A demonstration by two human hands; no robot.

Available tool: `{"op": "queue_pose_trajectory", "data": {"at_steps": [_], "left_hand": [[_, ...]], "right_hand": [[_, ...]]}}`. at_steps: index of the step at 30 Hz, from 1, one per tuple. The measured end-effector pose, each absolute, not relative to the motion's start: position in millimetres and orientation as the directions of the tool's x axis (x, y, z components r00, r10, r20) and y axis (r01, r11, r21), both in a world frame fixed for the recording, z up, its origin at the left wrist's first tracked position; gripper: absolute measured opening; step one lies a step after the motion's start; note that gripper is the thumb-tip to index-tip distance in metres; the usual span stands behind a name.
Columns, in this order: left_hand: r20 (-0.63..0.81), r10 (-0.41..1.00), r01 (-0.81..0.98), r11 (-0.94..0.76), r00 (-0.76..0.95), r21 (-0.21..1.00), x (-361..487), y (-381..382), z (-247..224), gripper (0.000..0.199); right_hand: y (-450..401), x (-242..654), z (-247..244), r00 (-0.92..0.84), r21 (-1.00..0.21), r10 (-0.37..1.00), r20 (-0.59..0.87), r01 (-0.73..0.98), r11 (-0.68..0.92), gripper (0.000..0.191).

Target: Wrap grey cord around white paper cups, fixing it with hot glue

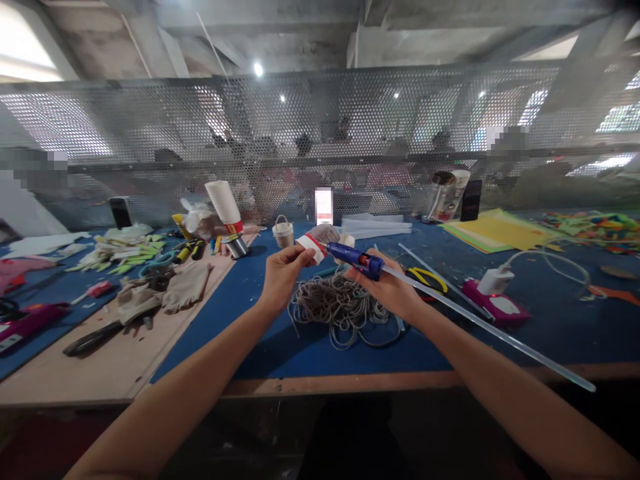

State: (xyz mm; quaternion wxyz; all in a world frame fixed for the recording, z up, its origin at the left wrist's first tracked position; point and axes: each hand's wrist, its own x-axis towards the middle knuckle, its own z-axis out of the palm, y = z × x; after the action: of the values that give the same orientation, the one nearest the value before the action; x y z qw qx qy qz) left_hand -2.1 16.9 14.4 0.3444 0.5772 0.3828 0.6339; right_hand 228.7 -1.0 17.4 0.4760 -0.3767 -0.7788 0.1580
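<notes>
My left hand [289, 270] pinches the white and red end of a paper cup [311, 248], which lies tilted on its side in the air. Grey cord covers the cup's far part. Wrapped in my right hand [387, 283] is a blue hot glue gun [355, 259], its nozzle at the cup's side; whether it touches I cannot tell. A long clear glue stick [490, 323] runs out of the gun's back towards the lower right. Under both hands lies a loose heap of grey cord [335, 303] on the blue table mat [240, 347].
Behind my hands stands a small cord-covered cup with a handle [283, 235]. Stacked paper cups [223, 203] lean to the left, near cloth gloves [187, 288]. On the right are yellow-handled pliers [430, 279], a magenta power strip [497, 307] and coloured sheets [493, 230]. A perforated metal screen [320, 127] closes the back.
</notes>
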Motion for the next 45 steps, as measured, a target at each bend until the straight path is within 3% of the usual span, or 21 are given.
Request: {"op": "queue_pose_trajectory", "data": {"at_steps": [14, 45], "left_hand": [[0.510, 0.852, 0.111, -0.499, -0.116, 0.860, -0.3, 11.3, 19.7, 0.020], [0.503, 0.854, 0.109, -0.491, -0.133, 0.864, -1.1, 13.9, 19.0, 0.020]], "right_hand": [[0.0, 228.6, 17.1, -0.267, -0.602, 0.745, 0.611, 0.455, 0.657, 0.030], [-2.2, 228.2, 19.3, -0.240, -0.628, 0.773, 0.587, 0.467, 0.623, 0.031]]}}
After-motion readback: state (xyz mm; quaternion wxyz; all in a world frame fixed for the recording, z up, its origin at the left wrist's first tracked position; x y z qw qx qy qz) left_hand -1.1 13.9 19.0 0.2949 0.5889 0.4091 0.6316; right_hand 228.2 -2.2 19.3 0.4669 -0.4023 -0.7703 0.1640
